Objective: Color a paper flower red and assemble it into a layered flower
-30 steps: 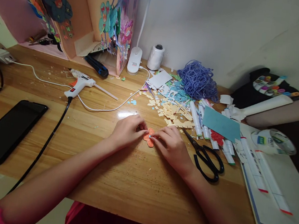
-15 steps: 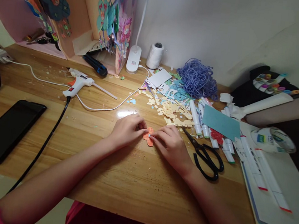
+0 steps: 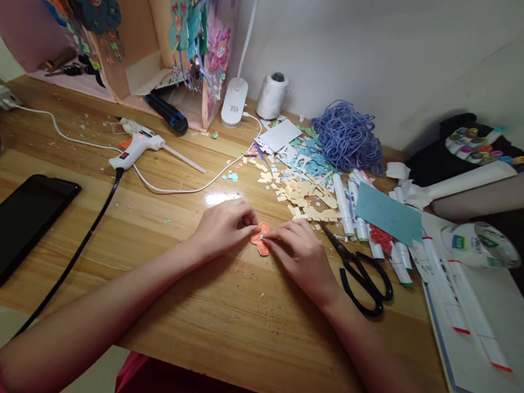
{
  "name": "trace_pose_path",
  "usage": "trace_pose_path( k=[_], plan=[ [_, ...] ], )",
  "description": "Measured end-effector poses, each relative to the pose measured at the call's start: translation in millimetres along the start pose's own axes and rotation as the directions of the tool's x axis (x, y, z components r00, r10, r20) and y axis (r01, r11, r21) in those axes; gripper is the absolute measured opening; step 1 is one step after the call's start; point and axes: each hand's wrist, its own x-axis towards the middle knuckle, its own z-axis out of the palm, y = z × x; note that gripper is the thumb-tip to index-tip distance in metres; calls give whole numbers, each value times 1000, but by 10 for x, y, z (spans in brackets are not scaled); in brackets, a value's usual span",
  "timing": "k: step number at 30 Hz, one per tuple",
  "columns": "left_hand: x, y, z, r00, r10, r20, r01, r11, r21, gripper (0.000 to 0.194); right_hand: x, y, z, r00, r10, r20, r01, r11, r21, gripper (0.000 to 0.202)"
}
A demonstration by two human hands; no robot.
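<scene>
A small orange paper shape (image 3: 262,246) with rounded lobes lies on the wooden table between my hands. Near its middle is a tiny light-blue piece (image 3: 262,237). My left hand (image 3: 227,227) pinches the shape's left edge with thumb and fingers, the other fingers curled. From the right, the closed fingertips of my right hand (image 3: 301,248) touch the tiny blue piece over the shape. Black-handled scissors (image 3: 360,271) lie just right of my right hand.
Paper scraps (image 3: 307,195), blue yarn (image 3: 348,137) and markers (image 3: 343,206) lie behind my right hand. A glue gun (image 3: 135,147) with a black cord and a phone (image 3: 14,231) are at left. A board (image 3: 512,326) holds tape (image 3: 481,243) at right.
</scene>
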Motion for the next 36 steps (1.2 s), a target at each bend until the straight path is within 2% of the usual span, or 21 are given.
trace_pose_path(
  k=[9, 17, 29, 32, 36],
  plan=[
    [-2, -2, -2, 1000, 6, -3, -6, 1000, 6, 10, -3, 3, -14, 1000, 7, -6, -7, 1000, 9, 9],
    [9, 7, 0, 1000, 12, 0, -12, 1000, 6, 11, 5, 17, 3, 997, 81, 5, -81, 996, 42, 7],
    [2, -16, 1, 1000, 15, 9, -15, 1000, 15, 12, 8, 9, 18, 996, 83, 17, -84, 995, 44, 9],
    [9, -23, -5, 999, 28, 18, -28, 999, 17, 13, 0, 15, 11, 996, 93, -12, -92, 995, 48, 8],
    [20, -42, -16, 998, 42, 37, -42, 999, 4, 16, -29, 50, -17, 977, 173, -123, -163, 983, 89, 10]
  ],
)
